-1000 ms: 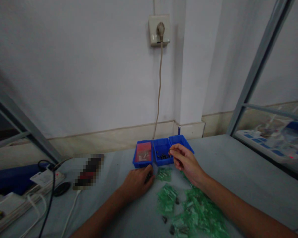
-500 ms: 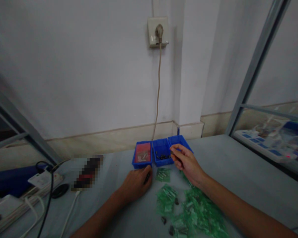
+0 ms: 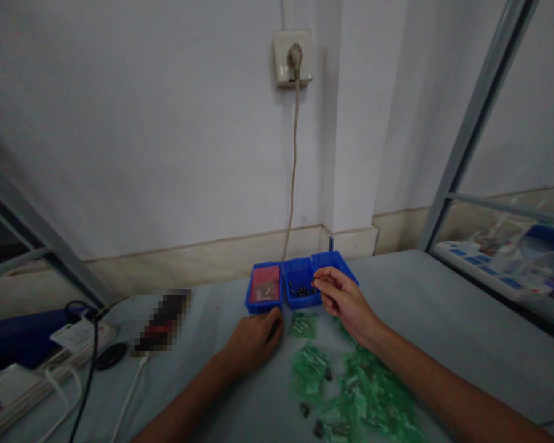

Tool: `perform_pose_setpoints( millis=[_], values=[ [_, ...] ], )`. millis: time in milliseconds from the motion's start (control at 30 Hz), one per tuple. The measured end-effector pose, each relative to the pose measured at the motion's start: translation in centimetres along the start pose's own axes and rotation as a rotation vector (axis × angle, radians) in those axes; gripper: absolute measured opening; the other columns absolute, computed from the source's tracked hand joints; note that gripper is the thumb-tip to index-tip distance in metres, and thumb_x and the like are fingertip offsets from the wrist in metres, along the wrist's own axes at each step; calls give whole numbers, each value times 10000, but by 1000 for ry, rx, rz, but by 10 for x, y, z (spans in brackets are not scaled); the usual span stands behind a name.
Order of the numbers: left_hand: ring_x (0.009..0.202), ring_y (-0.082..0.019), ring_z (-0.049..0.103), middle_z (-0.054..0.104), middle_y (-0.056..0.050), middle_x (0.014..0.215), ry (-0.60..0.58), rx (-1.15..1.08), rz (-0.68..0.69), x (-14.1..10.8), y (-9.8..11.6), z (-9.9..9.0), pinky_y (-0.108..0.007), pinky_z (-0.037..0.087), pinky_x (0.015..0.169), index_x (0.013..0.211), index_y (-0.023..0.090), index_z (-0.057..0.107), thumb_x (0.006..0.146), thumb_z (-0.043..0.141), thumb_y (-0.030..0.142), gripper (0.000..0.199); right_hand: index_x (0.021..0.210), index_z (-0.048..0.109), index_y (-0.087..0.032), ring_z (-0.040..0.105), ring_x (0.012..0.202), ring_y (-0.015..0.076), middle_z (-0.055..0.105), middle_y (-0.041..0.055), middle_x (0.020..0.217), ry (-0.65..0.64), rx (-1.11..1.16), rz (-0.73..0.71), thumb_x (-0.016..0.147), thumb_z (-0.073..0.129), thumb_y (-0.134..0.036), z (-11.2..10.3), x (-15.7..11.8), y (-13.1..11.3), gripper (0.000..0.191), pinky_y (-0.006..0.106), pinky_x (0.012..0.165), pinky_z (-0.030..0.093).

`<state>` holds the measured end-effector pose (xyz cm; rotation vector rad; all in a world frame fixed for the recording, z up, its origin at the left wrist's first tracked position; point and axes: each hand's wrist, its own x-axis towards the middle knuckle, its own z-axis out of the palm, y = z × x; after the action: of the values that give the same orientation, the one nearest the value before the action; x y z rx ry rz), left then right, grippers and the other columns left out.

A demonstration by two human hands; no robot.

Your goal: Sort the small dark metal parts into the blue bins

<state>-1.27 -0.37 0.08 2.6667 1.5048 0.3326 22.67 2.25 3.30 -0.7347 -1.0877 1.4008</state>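
My left hand (image 3: 255,339) rests on the table, fingers curled around small dark parts (image 3: 272,332) that are mostly hidden. It lies just in front of a blue bin (image 3: 248,301) holding a red sheet and a clear bag. Above the front of the middle blue bin (image 3: 305,302), which has small dark parts in it, my right hand (image 3: 344,300) is closed in a pinch; whatever is between its fingertips is too small to make out. Between the hands lies a flat green bag (image 3: 303,325) with small metal pieces.
A heap of green bags (image 3: 373,394) covers the front right, with loose dark parts (image 3: 304,409) beside it. A third blue bin (image 3: 339,258) stands behind my right hand. At left are a blurred-out device (image 3: 161,326), cables and a power strip (image 3: 87,344).
My right hand has shifted very slightly left, its fingertips still pinched above the bin. My left hand stays in place.
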Motion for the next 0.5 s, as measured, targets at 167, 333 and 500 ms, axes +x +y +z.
perform_pose_setpoints(
  millis=[167, 333, 500],
  values=[
    [771, -189, 668, 691, -11, 893, -7, -3, 1, 0, 0, -1, -272, 435, 660, 1020, 254, 492, 1027, 365, 345, 156, 908, 627, -199, 382, 453, 48, 635, -5, 798, -2, -11, 6, 853, 711, -378, -2, 1, 0, 205, 172, 363, 244],
    [776, -191, 669, 692, -13, 898, -12, -3, -8, 0, 1, -1, -274, 436, 663, 1017, 254, 491, 1026, 365, 338, 152, 912, 598, -212, 345, 414, 47, 585, -40, 676, 13, 28, 27, 852, 711, -439, -3, 2, -2, 261, 176, 364, 213],
    [788, -191, 669, 695, -16, 916, -16, -4, -14, 0, 1, -1, -273, 434, 667, 1026, 253, 492, 1023, 374, 331, 142, 943, 599, -214, 301, 396, 39, 526, -65, 622, -7, 72, 72, 826, 738, -432, -2, 1, 0, 284, 175, 365, 190]
  ],
)
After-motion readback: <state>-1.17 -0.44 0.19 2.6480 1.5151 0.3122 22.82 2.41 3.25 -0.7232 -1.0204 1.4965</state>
